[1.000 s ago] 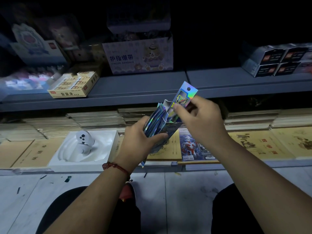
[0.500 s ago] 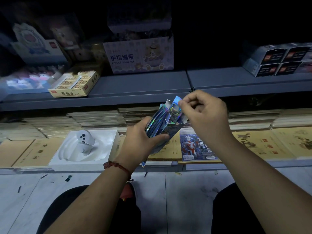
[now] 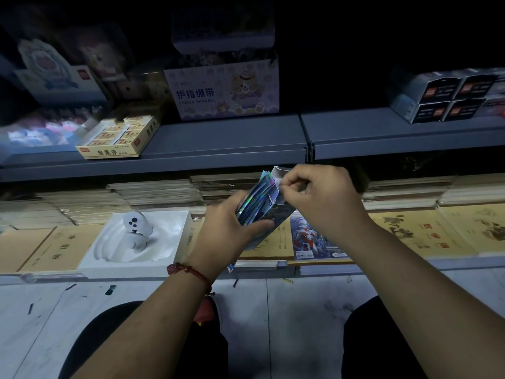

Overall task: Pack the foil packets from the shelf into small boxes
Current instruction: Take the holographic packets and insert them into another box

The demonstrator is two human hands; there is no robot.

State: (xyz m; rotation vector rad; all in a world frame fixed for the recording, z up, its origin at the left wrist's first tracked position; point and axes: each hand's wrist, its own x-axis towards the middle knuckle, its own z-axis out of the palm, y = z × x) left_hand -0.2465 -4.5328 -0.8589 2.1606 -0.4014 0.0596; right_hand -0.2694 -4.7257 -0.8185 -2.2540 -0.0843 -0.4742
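The last of the shiny holographic foil packets [image 3: 255, 199] has sunk level with the rest inside the small blue cardboard box [image 3: 277, 209], centre frame. My left hand [image 3: 229, 225] grips the box with curled fingers, while my right hand [image 3: 319, 198] pinches at its mouth. I judge it nearly full, with the flap still to close.

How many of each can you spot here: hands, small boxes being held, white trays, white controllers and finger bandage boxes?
hands: 2, the left hand and the right hand
small box, held in the left hand: 1
white tray: 1
white controller, standing in the tray: 1
finger bandage box, on the upper shelf: 1
total: 6
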